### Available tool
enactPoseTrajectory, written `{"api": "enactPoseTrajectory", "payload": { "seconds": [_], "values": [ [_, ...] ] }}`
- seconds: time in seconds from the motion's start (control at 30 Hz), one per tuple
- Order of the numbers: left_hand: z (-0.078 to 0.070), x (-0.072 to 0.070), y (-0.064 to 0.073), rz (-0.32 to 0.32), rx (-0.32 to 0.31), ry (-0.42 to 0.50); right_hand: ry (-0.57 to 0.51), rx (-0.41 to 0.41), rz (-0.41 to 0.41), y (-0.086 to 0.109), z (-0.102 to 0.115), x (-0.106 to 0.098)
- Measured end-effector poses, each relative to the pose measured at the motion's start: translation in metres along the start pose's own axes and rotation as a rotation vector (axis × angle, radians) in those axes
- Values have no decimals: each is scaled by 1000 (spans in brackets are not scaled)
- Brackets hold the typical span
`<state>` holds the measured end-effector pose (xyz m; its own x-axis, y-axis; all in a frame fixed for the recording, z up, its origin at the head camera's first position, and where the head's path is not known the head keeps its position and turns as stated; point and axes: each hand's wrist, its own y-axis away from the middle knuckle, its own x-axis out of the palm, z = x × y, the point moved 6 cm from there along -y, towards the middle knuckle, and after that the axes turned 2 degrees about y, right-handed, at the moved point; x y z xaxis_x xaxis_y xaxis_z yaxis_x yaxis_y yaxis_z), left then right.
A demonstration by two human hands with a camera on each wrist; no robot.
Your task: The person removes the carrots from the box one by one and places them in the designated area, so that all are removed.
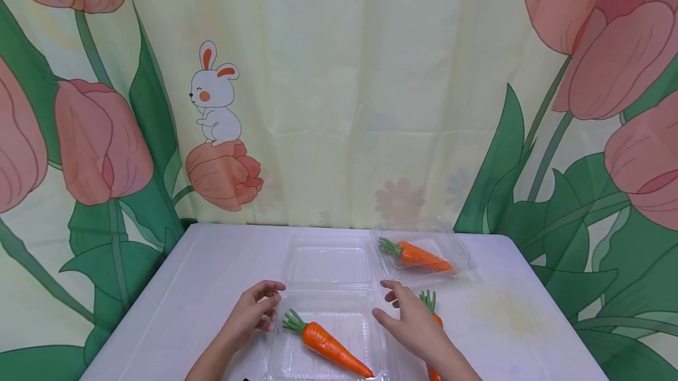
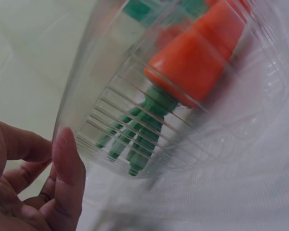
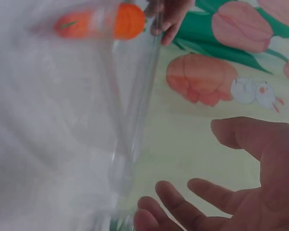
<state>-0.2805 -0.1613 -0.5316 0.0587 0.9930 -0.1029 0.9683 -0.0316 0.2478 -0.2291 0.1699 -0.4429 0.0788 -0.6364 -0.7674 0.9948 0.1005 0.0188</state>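
A clear plastic clamshell container [image 1: 328, 301] lies unfolded at the near middle of the table, its lid [image 1: 328, 263] laid back behind the base. Inside the base rests an orange carrot [image 1: 335, 348] with green stalks, slanting toward the near right. At the base's left rim my left hand [image 1: 253, 310] pinches the edge; in the left wrist view, the fingertips [image 2: 66, 142] meet at the clear wall. My right hand [image 1: 415, 319] hovers by the right side of the container, fingers spread and holding nothing, as the right wrist view also shows.
A second carrot [image 1: 426, 297] lies on the table, partly hidden beneath my right forearm. Farther back on the right stands a closed clear container [image 1: 461, 248] with a carrot [image 1: 421, 254] inside. A tulip-print curtain [image 1: 318, 104] hangs behind the white table [image 1: 212, 257].
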Motion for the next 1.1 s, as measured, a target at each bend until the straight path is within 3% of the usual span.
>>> {"api": "enactPoseTrajectory", "payload": {
  "seconds": [0.27, 0.5, 0.87, 1.1],
  "values": [
    [0, 0, -1, 1, 5, 11, -62, -67, 121, -12, 40, 39],
    [0, 0, 1, 7, 14, 2, -79, -83, 182, -15, 59, 65],
    [-2, 0, 2, 4, 42, 14, 25, -120, 268, -7, 58, 86],
    [-3, 1, 3, 13, 40, 15, 59, -117, 264, -7, 53, 95]
  ]
}}
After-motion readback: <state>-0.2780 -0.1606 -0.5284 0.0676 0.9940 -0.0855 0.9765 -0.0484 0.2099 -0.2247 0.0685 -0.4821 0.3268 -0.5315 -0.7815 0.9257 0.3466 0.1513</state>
